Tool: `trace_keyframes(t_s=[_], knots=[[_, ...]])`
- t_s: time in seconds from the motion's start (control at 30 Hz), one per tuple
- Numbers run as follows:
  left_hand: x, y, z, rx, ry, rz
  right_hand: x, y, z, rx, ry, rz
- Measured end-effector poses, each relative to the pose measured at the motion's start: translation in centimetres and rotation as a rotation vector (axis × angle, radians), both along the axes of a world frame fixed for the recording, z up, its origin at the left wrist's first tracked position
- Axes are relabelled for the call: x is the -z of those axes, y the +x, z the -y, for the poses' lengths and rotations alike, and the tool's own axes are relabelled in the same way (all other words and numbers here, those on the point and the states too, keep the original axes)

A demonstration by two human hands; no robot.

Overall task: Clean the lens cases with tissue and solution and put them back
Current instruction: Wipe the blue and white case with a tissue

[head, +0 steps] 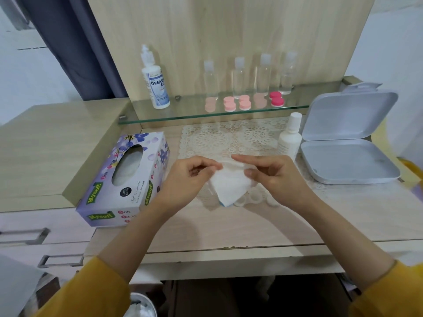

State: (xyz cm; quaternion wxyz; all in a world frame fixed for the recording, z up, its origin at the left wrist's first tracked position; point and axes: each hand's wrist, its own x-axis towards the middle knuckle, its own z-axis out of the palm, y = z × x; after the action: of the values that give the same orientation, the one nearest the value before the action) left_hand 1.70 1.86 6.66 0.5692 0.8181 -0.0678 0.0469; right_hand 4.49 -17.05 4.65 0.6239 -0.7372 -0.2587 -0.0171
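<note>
A folded white tissue [230,184] hangs between both hands above the lace mat [229,138]. My left hand [187,177] pinches its left edge, and my right hand [272,173] pinches its right edge. Under the tissue a white lens case [254,197] with open wells lies on the mat, partly hidden. Pink lens cases [230,104] and a darker pink one [276,99] stand on the glass shelf [183,116]. A solution bottle [155,83] stands at the shelf's left. A small white bottle [290,138] stands on the mat's right.
A tissue box [128,177] lies left of the hands. An open grey flat case [348,143] sits at the right. Several clear bottles [239,76] line the shelf's back. Drawer handles [25,236] are at the lower left, and a bin [142,305] sits below.
</note>
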Motion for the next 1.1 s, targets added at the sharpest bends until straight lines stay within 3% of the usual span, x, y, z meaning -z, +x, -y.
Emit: trace_keyframes(t_s=[0.1, 0.2, 0.43, 0.7, 1.1], knots=[[0.7, -0.1, 0.3, -0.043, 0.155, -0.027, -0.2, -0.3, 0.0, -0.003, -0.009, 0.006], [1.3, -0.1, 0.7, -0.095, 0.284, 0.066, -0.1, -0.4, -0.1, -0.024, -0.005, 0.007], [1.8, 0.0, 0.6, -0.068, 0.24, 0.235, 0.2, -0.3, 0.3, -0.022, -0.079, 0.046], [2.1, 0.0, 0.3, -0.024, 0.223, 0.373, 0.3, -0.2, 0.4, -0.03, -0.109, -0.036], [2.5, -0.5, 1.7, -0.149, 0.092, 0.268, 0.7, -1.0, -0.6, 0.152, -0.076, 0.098]])
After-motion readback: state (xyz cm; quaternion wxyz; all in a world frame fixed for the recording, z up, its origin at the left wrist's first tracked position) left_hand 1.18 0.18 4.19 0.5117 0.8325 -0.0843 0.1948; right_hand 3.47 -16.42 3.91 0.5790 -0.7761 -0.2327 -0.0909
